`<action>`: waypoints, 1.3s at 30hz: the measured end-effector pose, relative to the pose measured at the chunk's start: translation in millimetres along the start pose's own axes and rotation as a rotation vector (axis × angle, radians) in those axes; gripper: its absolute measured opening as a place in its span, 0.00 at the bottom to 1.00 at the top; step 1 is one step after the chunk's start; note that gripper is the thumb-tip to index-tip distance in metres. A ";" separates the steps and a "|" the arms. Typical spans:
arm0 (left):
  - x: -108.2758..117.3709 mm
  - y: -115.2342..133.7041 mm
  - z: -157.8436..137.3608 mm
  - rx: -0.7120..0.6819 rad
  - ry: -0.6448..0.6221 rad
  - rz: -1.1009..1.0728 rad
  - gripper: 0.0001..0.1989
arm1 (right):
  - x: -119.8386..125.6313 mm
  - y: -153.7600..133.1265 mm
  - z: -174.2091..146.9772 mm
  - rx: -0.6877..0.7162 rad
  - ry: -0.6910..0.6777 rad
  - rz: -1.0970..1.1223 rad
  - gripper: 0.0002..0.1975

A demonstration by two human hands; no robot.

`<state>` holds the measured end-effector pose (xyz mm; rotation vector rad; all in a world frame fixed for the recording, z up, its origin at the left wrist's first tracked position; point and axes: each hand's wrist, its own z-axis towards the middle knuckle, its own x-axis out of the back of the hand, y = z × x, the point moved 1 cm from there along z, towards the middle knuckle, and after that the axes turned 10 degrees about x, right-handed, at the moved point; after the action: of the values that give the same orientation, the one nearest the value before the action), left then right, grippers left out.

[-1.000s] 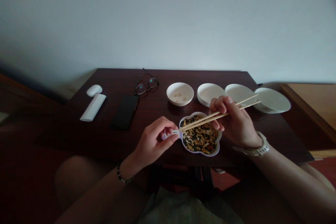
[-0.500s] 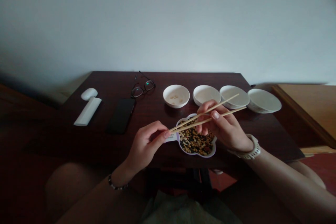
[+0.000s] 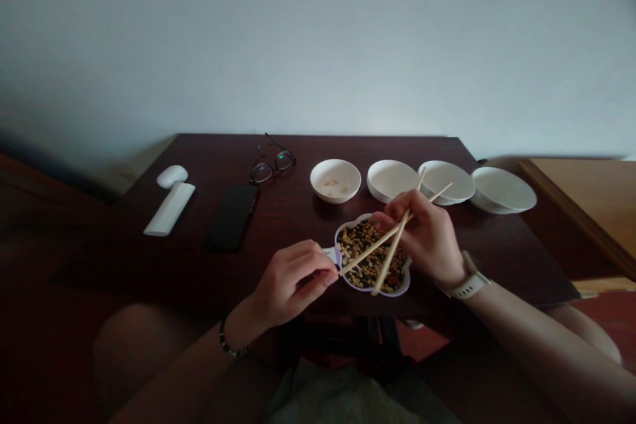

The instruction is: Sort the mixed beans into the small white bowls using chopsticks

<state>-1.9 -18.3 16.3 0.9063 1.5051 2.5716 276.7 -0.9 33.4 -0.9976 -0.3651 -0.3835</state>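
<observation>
Two chopsticks cross in the closed grip of our right hand, while our left hand pinches one's near tip. Their long axes run away and rightward (one more steeply) over one dish of grains; beyond, we count four bowls.

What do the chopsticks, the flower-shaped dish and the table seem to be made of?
Chopsticks: probably bamboo or wood, matte, given the pale tan color. Flower-shaped dish: likely smooth plastic, judging by its thin lilac rim. Table: dark reddish-brown, so perhaps varnished wood or laminate; I can't tell which.
</observation>
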 end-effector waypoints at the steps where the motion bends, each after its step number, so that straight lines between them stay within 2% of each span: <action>1: 1.2 -1.1 0.3 0.000 0.001 0.014 0.08 | 1.5 -0.2 2.0 -0.046 0.023 0.088 0.18; 5: 8.5 -12.6 5.4 0.138 0.065 0.086 0.13 | 11.4 0.3 11.5 -0.199 0.030 0.432 0.22; 8: 9.4 -22.5 9.9 0.244 0.067 0.147 0.13 | 20.3 1.6 17.2 -0.196 0.043 0.424 0.22; 10: 7.3 -26.8 11.7 0.289 0.055 0.185 0.11 | 23.3 1.9 19.4 -0.193 0.042 0.403 0.19; 13: 3.3 -29.5 12.7 0.307 0.020 0.201 0.09 | 22.1 1.8 21.0 -0.264 -0.024 0.451 0.13; 21: 1.4 -29.5 12.4 0.332 -0.054 0.172 0.10 | 18.3 9.4 20.8 -0.392 -0.158 0.493 0.24; 24: 0.5 -29.9 11.8 0.343 -0.065 0.160 0.10 | 19.5 11.4 20.7 -0.372 -0.187 0.480 0.27; 29: -1.4 -30.2 11.3 0.345 -0.089 0.153 0.09 | 18.5 10.0 21.4 -0.337 -0.238 0.403 0.24; 33: -1.6 -30.3 11.4 0.347 -0.108 0.159 0.09 | 15.2 11.3 19.9 -0.375 -0.207 0.433 0.25; 39: -1.8 -29.7 12.3 0.339 -0.111 0.167 0.09 | 9.2 16.1 18.5 -0.294 -0.191 0.350 0.22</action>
<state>-1.9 6.7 -4.0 1.2345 1.9442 2.3586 290.1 21.5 35.0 -1.3651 -0.3028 -0.0220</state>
